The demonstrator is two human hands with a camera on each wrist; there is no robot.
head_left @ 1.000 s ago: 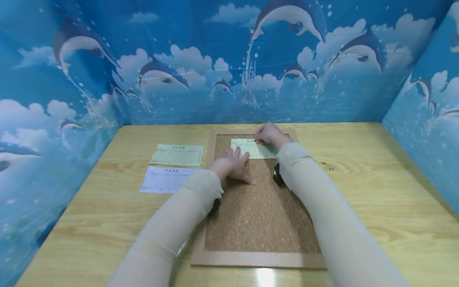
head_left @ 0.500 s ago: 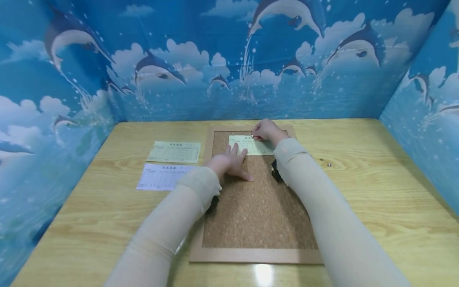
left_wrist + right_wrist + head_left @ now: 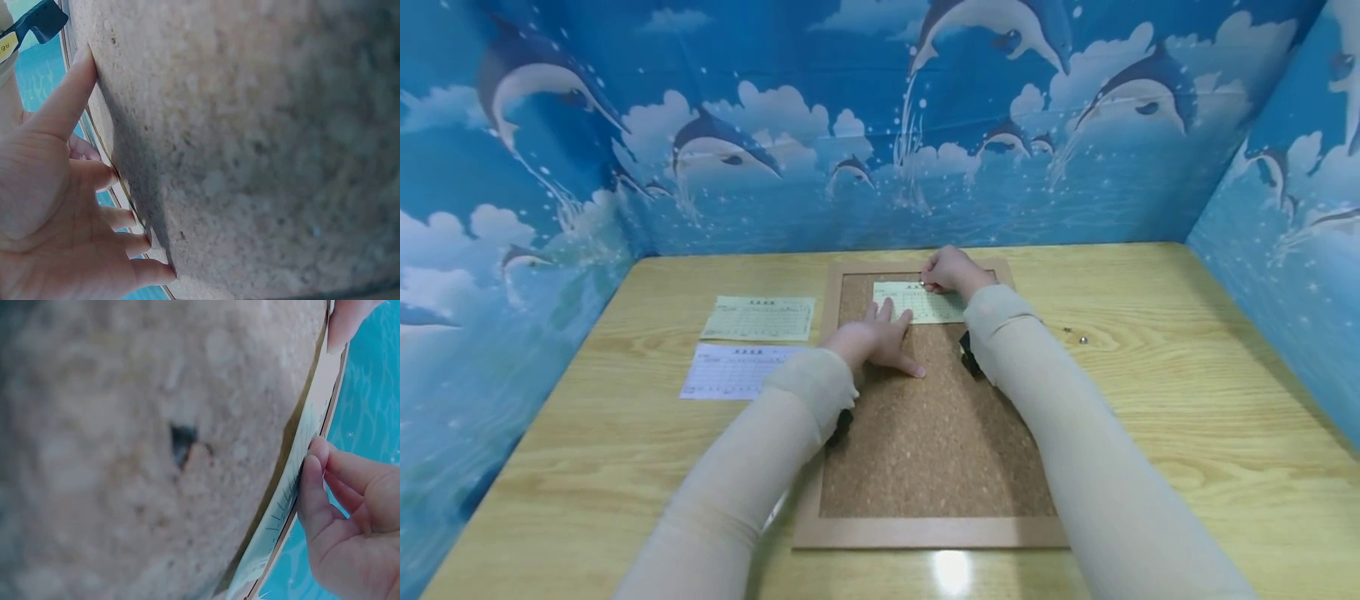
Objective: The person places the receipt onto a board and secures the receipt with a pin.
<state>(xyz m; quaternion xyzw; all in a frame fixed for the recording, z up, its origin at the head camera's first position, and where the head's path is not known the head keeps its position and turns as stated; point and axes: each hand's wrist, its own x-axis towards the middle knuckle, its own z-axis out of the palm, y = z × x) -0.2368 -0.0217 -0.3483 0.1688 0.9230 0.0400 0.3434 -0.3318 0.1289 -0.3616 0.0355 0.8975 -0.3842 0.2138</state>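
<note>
Green form (image 3: 934,309) on corkboard (image 3: 940,442) — illegible

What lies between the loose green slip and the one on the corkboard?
The head view shows a strip of table, the board's frame, then bare cork.

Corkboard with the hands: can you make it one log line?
left hand: fingers on green slip | right hand: pinches small shiny item at slip's top edge | corkboard: beneath slip
</note>
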